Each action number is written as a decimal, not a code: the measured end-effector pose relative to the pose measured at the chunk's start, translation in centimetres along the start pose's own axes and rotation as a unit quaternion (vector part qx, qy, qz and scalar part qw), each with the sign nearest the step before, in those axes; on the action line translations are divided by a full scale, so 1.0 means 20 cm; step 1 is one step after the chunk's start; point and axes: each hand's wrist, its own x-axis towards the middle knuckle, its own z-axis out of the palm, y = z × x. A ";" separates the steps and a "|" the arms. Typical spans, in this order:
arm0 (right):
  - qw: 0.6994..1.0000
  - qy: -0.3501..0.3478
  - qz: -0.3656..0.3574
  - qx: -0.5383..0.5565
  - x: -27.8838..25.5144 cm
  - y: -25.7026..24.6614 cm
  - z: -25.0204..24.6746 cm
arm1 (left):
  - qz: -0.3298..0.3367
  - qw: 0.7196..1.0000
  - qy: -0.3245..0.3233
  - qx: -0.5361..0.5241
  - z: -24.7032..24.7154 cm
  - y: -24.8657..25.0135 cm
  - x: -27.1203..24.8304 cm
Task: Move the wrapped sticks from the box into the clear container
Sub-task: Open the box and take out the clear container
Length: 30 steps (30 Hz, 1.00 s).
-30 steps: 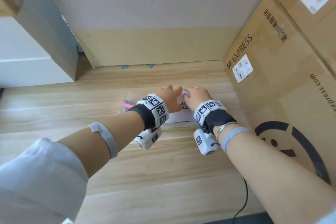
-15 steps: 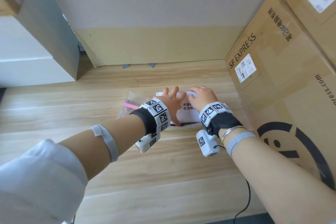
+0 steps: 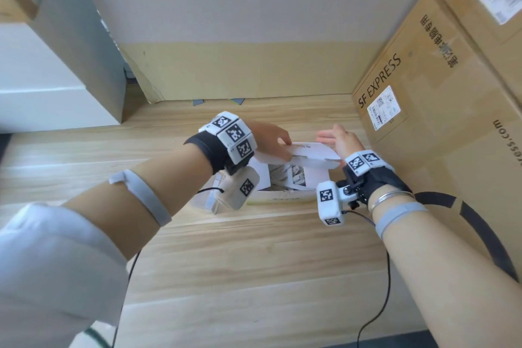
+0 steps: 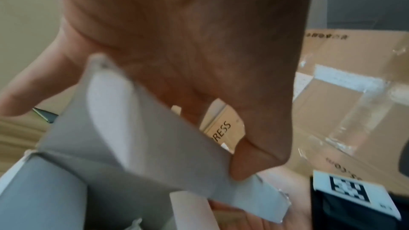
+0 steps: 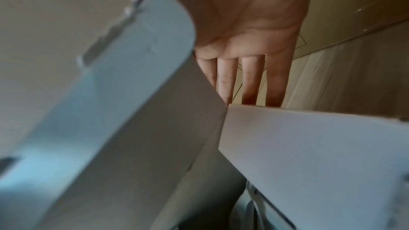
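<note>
A small white cardboard box lies on the wooden table with its lid lifted. Inside I see paper-wrapped sticks, partly hidden by the lid. My left hand pinches the lid's left edge; in the left wrist view the thumb presses on the white flap. My right hand is held flat with straight fingers just behind the lid's right end. A clear container sits left of the box, mostly hidden under my left wrist.
Large brown shipping cartons stand close on the right, right beside the box. A cardboard sheet leans against the back wall. A white cabinet is at the far left. Cables trail over the table's near part.
The box lid was flat under both hands and is now lifted, showing the sticks. Both hands rose with it, and my right hand's fingers have straightened.
</note>
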 end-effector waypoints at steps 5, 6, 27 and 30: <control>0.994 0.039 0.057 0.084 0.03 0.01 0.02 | -0.005 0.996 0.069 -0.057 -0.05 -0.06 0.03; 0.996 0.038 0.055 0.066 0.04 0.03 0.03 | -0.009 0.994 0.079 -0.068 -0.05 -0.07 0.04; 0.977 0.050 0.034 -0.204 -0.02 0.06 0.24 | -0.068 0.839 0.429 -0.327 0.04 -0.14 0.15; 0.980 0.055 0.043 -0.184 -0.03 0.06 0.25 | -0.086 0.840 0.415 -0.339 0.08 -0.13 0.15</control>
